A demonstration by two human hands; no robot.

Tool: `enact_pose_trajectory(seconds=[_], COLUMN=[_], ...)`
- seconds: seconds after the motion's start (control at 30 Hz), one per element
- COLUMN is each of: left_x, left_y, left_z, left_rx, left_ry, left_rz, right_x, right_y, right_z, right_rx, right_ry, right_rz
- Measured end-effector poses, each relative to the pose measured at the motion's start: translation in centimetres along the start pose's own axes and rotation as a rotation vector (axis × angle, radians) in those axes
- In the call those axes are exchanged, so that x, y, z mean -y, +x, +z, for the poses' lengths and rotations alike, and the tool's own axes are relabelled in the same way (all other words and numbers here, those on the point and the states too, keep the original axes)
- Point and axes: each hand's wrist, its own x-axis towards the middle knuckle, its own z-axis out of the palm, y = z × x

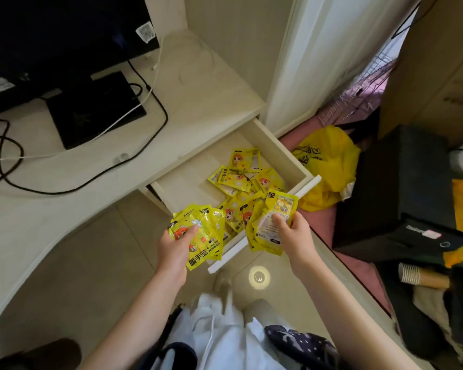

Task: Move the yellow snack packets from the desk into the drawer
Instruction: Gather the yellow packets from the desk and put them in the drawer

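Observation:
The cream drawer (pixel 284 145) stands pulled out from under the desk (pixel 203 84). Several yellow packets (pixel 241 177) lie loose inside it, mostly toward its right and front. My left hand (pixel 177 247) grips a fanned stack of yellow packets (pixel 206 236) over the drawer's front left corner, thumb on top. My right hand (pixel 292 233) holds another bunch of yellow packets (pixel 273 217) above the drawer's front edge, thumb pressed on the top packet. No yellow packets show on the visible desk top.
A dark monitor (pixel 59 30) with its black base (pixel 94 108) and black and white cables (pixel 150 102) occupy the desk's left part. A yellow plastic bag (pixel 329 161) lies on the floor right of the drawer, beside a black box (pixel 393 182) and clutter.

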Motion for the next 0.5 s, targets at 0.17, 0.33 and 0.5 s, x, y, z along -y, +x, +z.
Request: enact_pose_trajectory(seconds=[0.17,0.33,0.5], left_x=[-0.8,-0.8,0.0], left_y=[2.0,3.0,3.7], left_z=[3.2,6.2,9.6], left_rx=[-0.045,-0.133,-0.308], left_ry=[-0.049,-0.115,-0.147], left_rz=[-0.049,-0.087,-0.135], right_x=[2.3,4.2,5.4], right_y=[4.6,9.5,14.0], right_z=[0.4,0.2,0.2], right_rx=[0.044,0.152,0.312], right_ry=[-0.139,-0.271,-0.336], right_rz=[0.008,-0.007,0.039])
